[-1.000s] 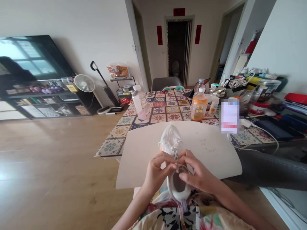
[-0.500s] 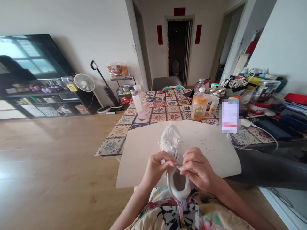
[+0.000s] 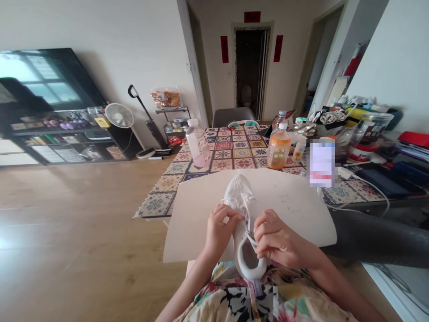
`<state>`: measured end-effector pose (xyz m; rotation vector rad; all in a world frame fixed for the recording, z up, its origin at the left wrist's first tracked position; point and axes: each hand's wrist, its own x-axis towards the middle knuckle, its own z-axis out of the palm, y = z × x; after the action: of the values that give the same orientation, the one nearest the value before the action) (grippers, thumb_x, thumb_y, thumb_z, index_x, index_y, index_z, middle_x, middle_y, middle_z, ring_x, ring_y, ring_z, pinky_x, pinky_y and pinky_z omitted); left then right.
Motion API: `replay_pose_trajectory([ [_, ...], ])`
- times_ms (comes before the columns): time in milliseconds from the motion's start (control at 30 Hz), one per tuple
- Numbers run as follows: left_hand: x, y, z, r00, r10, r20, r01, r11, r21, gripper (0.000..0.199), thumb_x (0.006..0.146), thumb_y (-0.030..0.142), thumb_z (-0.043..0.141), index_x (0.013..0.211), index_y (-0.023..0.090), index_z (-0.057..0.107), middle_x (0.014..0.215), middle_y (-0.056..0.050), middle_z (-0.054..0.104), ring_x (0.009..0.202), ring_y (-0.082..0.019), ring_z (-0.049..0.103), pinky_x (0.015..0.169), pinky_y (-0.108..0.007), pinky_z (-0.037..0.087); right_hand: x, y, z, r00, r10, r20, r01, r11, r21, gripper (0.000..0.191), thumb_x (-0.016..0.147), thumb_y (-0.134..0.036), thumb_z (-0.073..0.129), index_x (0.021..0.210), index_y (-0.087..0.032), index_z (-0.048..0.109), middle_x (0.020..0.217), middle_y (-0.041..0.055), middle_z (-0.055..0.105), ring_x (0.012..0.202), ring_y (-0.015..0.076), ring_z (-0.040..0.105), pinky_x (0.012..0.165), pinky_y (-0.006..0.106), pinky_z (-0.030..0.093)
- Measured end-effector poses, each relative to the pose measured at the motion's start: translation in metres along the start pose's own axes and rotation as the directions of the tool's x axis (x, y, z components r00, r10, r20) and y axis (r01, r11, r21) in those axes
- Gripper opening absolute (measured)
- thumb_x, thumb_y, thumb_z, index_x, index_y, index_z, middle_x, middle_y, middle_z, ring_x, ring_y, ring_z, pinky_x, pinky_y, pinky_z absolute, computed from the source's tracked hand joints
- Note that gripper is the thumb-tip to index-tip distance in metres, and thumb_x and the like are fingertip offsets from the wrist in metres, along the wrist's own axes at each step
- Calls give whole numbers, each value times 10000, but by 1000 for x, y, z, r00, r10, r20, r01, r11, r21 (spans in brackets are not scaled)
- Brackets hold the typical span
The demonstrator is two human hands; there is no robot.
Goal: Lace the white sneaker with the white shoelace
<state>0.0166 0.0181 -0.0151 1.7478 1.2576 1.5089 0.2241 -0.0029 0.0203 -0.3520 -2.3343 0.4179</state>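
We hold a white shoe at the lower middle of the frame, its toe pointing up the view and its heel toward us, over a floral garment. Its front part lies above a large pale sheet, which covers the near part of the patterned surface.

Our left hand is at the shoe's left side, thumb and forefinger closed in a pinch grip on the shoe beside its lacing; whether they take lace or edge is too small to tell. Our right hand is at the right of the opening, its fingers curled and its grip closed on a white lace that runs from the top of the lacing.

Beyond the sheet, we see a clear bottle with pink liquid standing left of centre and an orange bottle standing right of centre, well apart. Right of the orange bottle is a pixelated bright screen, with a white cable looping near it. Folders are stacked at the right edge of the frame.
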Motion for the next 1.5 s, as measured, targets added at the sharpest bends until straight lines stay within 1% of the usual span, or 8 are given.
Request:
replay_pose_trajectory([
  [267, 4, 2, -22, 985, 103, 140, -97, 994, -48, 229, 828, 411, 701, 790, 186, 679, 760, -37, 650, 752, -202, 606, 739, -303, 482, 0, -9, 1, 987, 158, -16, -156, 948, -276, 62, 943, -195, 630, 919, -193, 573, 959, 51, 653, 932, 212, 579, 843, 378, 397],
  [467, -3, 19, -31, 839, 222, 497, -207, 975, -86, 222, 754, 308, 820, 866, 180, 677, 900, -71, 673, 860, -214, 630, 821, -316, 500, 4, -19, 1, 982, 187, 9, -177, 946, -270, 188, 982, -226, 594, 796, -204, 579, 823, 18, 658, 818, 193, 578, 770, 359, 399],
  [567, -4, 23, -30, 853, 210, 478, -217, 975, -42, 178, 732, 146, 791, 860, 185, 673, 914, -61, 671, 879, -205, 636, 838, -316, 503, 4, -32, -13, 986, 127, 104, -140, 982, 124, 275, 1018, -347, 542, 771, -231, 579, 784, -9, 687, 800, 152, 636, 795, 313, 475],
  [700, -6, 24, -26, 863, 215, 457, -221, 974, -41, 189, 710, 53, 726, 842, 178, 674, 909, -58, 664, 868, -194, 635, 829, -312, 509, 1, -44, -29, 954, -202, 220, 38, 812, 582, 388, 1050, -431, 427, 737, -247, 567, 724, -7, 724, 762, 119, 699, 797, 242, 547],
  [833, -9, 23, -22, 870, 203, 449, -187, 979, -81, 202, 712, 11, 645, 829, 174, 658, 910, -52, 633, 807, -165, 615, 773, -286, 506, -2, -31, -20, 988, 113, 105, -141, 939, 315, 305, 1020, -456, 497, 841, -224, 582, 814, 36, 704, 797, 169, 666, 765, 284, 538],
  [933, -10, 23, -19, 855, 214, 472, -192, 977, -96, 227, 688, -16, 586, 790, 180, 640, 916, -49, 612, 837, -170, 601, 783, -284, 492, -2, -16, -5, 937, 349, -29, -348, 937, 24, 145, 1034, -268, 473, 985, -209, 597, 929, 60, 653, 884, 193, 618, 796, 311, 509],
  [1133, -10, 22, -18, 832, 249, 497, -218, 969, -121, 237, 637, -33, 562, 696, 187, 496, 906, -41, 601, 874, -182, 570, 821, -295, 454, -1, -7, 9, 953, 300, 37, -297, 952, -80, 179, 943, -91, 517, 1054, -211, 591, 1045, 68, 603, 949, 202, 589, 821, 319, 498],
  [1500, -6, 1, -25, 820, 227, 526, 114, 835, -538, 351, 790, 463, 773, 671, 167, 626, 925, -68, 595, 887, -210, 561, 819, -326, 417, -6, 9, 5, 938, 338, 70, -339, 864, 372, 223, 930, -347, 674, 786, -199, 589, 1016, 27, 515, 975, 175, 560, 888, 303, 450],
])
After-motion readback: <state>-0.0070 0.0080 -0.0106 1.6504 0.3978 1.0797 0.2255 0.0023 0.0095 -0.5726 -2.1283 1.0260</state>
